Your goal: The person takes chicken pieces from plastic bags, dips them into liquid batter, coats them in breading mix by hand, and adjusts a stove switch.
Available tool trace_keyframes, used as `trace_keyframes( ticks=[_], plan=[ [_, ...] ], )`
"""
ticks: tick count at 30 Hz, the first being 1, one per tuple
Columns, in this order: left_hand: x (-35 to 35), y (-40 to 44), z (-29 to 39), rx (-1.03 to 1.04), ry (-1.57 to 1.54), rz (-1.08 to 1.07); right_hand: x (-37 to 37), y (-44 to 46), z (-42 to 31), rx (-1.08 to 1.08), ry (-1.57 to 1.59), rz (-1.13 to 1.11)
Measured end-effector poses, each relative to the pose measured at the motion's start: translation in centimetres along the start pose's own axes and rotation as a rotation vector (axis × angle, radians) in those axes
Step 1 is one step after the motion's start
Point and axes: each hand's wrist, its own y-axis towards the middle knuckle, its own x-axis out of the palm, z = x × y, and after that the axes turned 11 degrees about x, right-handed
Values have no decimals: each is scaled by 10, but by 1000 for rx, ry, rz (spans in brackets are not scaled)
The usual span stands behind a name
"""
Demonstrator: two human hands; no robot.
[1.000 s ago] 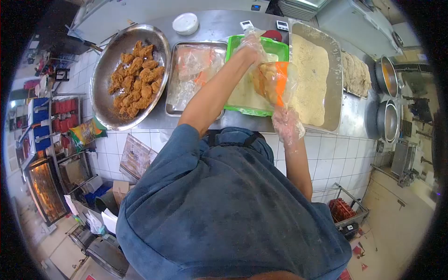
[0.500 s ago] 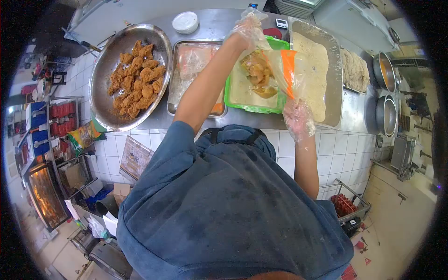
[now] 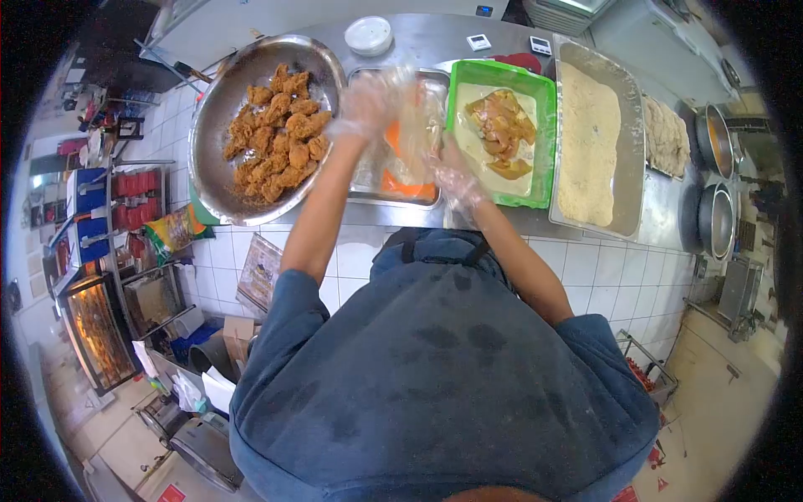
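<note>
A clear plastic bag with an orange band [image 3: 410,138] hangs between my hands, over a metal tray [image 3: 361,191]. My left hand [image 3: 368,105], in a clear plastic glove, is closed at the bag's upper end; motion blurs its fingers. My right hand [image 3: 458,182], also gloved, grips the lower right part of the bag beside the green tub's left edge. Raw marinated chicken pieces [image 3: 502,125] lie in pale liquid inside the green tub [image 3: 542,201]. More bags with orange parts [image 3: 406,186] rest in the metal tray, partly covered by the held bag.
At left stands a large steel bowl [image 3: 205,159] of fried chicken [image 3: 276,138]. To the right are a deep pan [image 3: 631,192] of flour-like breading [image 3: 590,142] and floured pieces [image 3: 665,138]. A round white-lidded container [image 3: 368,36] and small digital timers [image 3: 478,42] sit at the back.
Both hands have moved left with the bag, from above the green tub to above the metal tray. The chicken in the tub is now uncovered. My view has shifted slightly.
</note>
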Motion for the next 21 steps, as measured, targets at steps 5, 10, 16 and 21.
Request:
trace_keyframes(
  ticks=[5,10,16,21],
  plan=[
    [155,-52,14,304,74,255,-49,-49,-8,36,-20,292],
    [175,-69,17,191,-71,74,-105,-92,10,353,96,373],
    [179,-47,-15,247,-106,-319,-160,-118,43,275,318,556],
    [17,-54,48,-119,-399,130,-220,-123,93,146,684,647]
  ],
)
